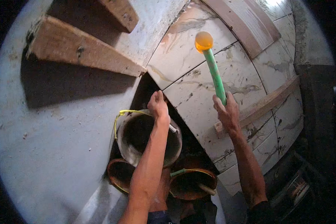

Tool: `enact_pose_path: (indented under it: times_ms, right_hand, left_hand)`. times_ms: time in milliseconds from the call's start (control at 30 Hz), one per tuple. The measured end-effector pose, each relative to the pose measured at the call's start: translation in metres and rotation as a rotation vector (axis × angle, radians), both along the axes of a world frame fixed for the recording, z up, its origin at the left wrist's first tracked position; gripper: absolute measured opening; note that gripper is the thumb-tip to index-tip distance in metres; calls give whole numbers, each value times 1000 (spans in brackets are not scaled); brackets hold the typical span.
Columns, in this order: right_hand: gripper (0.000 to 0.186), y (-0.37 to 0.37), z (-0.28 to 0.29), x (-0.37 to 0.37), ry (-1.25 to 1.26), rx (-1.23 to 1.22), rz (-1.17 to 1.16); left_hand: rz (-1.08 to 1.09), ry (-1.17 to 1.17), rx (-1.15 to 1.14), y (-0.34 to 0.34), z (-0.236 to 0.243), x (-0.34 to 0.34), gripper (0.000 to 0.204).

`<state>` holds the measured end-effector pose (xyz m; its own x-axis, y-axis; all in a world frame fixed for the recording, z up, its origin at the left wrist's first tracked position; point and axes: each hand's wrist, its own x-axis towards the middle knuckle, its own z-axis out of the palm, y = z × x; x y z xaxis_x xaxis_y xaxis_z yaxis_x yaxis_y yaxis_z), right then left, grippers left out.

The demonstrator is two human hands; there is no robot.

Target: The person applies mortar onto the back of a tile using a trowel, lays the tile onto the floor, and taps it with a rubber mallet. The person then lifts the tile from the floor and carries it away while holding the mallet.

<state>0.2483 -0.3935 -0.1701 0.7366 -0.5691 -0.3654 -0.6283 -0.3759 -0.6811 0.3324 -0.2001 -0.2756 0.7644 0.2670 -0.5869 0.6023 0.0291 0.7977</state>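
My right hand (229, 114) is wrapped round the green handle of a mallet (215, 72). Its rounded orange head points away from me, over the marbled tiles. A large white tile (220, 97) with grey and brown veining lies under the mallet, spotted with dark dirt. Close to this tile's left corner is my left hand (159, 106), its fingers bent and pressed together. Whatever they may hold is hidden, and contact with the tile edge is unclear. Below that forearm stands a grey bucket (125, 127) with a yellow handle, partly covered by my arm.
Two smaller tubs (193, 183) sit nearer me, the right one with a stick-like handle in it. A wooden bar (257, 106) lies across the tiles. Wooden pieces (78, 46) jut out at upper left by the pale wall (56, 149). A brown board (246, 22) rests farther off.
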Motion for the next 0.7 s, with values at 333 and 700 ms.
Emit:
enact_pose_path:
  times_ms: [333,700]
  right_hand:
    - [43,23,-8,51,-76,34,69]
    - [43,18,-21,64,-31,-3,-20]
  left_hand:
    - [150,33,-196,-5,7,10,37]
    - [197,24,-268,-5,-10,11,40]
